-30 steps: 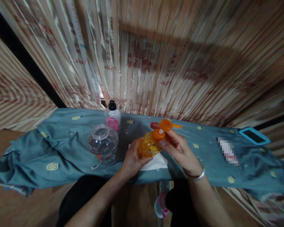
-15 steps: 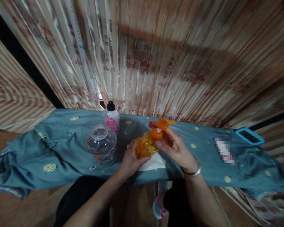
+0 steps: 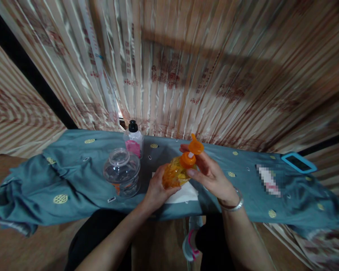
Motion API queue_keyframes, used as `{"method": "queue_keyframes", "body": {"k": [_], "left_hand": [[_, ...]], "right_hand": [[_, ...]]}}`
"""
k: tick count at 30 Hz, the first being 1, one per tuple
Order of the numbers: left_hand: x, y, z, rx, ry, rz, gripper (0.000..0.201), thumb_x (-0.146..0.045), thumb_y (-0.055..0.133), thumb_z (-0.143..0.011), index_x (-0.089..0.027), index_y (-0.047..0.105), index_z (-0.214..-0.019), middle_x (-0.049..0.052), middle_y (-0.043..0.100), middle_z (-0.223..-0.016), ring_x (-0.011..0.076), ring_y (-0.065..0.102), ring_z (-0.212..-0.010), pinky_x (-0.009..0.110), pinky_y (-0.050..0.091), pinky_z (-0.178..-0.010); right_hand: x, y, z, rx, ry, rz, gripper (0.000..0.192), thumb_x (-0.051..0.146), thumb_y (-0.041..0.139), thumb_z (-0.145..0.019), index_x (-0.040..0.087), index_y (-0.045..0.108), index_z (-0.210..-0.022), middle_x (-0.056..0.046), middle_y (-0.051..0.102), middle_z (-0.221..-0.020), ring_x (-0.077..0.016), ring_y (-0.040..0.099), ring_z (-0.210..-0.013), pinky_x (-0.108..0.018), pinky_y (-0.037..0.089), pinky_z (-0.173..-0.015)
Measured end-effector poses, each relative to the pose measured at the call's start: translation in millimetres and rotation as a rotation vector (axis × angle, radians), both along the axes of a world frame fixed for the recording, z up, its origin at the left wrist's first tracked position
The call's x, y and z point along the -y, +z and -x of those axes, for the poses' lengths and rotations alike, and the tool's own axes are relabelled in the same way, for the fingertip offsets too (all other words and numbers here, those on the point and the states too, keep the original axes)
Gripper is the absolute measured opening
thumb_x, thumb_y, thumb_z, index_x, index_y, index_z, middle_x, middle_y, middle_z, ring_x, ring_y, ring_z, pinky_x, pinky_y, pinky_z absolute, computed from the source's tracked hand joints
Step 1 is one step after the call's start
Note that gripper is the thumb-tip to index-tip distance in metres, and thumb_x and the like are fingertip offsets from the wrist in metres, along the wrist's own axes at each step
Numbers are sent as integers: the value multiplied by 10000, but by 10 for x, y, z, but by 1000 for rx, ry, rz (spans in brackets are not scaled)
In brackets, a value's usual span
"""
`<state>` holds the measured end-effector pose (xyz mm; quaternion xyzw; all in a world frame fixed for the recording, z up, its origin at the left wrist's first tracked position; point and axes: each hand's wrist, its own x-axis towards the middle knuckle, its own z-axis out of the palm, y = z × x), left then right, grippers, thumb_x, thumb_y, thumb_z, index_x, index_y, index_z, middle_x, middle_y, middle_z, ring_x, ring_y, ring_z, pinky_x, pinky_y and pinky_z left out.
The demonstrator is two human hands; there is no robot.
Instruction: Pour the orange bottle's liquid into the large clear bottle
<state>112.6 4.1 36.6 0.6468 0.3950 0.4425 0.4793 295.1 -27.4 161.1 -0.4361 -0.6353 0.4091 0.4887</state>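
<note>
A pump bottle (image 3: 173, 175) with amber contents and an orange pump head (image 3: 196, 145) is tilted above the cloth, its top leaning right. My left hand (image 3: 157, 188) is closed around the lower body of the bottle. At its neck, my right hand (image 3: 211, 177) grips the orange collar (image 3: 188, 160), thumb in front and fingers behind, partly hidden by the pump head. The pump's spout points away from me. Under the bottle lies a white sheet (image 3: 183, 194), partly covered by my left hand.
A clear plastic jar (image 3: 121, 175) stands open on the left. Behind it is a clear bottle (image 3: 134, 143) with a black cap and pink label. A blue-framed tablet (image 3: 298, 162) and a blurred-out packet (image 3: 269, 180) lie right on the teal cloth (image 3: 81, 180). A pleated curtain (image 3: 169, 75) hangs behind.
The pump head has turned counterclockwise, its spout swinging from pointing right to pointing away from me. Both hands stay on the bottle, nearly in place.
</note>
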Motion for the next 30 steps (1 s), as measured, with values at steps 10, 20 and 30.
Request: {"method": "queue_keyframes", "body": {"k": [10, 20, 30], "left_hand": [[-2, 15, -7, -7, 13, -2, 755, -233, 952, -638, -198, 635, -1322, 118, 737, -1309, 332, 709, -1236, 528, 546, -1138], [-9, -8, 0, -6, 2, -13, 754, -268, 950, -651, -194, 635, -1332, 118, 732, -1306, 331, 711, -1236, 521, 552, -1133], [-15, -35, 7, -21, 4, -7, 793, -275, 955, -644, -214, 619, -1360, 116, 733, -1345, 340, 702, -1270, 540, 527, -1160]], "right_hand": [[-3, -44, 67, 12, -116, -36, 289, 418, 863, -879, 311, 711, -1101, -10, 782, -1093, -217, 721, -1063, -340, 553, -994], [-49, -168, 143, -4, -235, -60, 533, 407, 979, -720, 313, 627, -1109, -11, 771, -1106, -257, 720, -1078, -401, 586, -979], [-5, -53, 87, -65, -28, -66, 398, 251, 868, -873, 335, 703, -1225, 31, 782, -1200, -117, 702, -1167, -214, 511, -1063]]}}
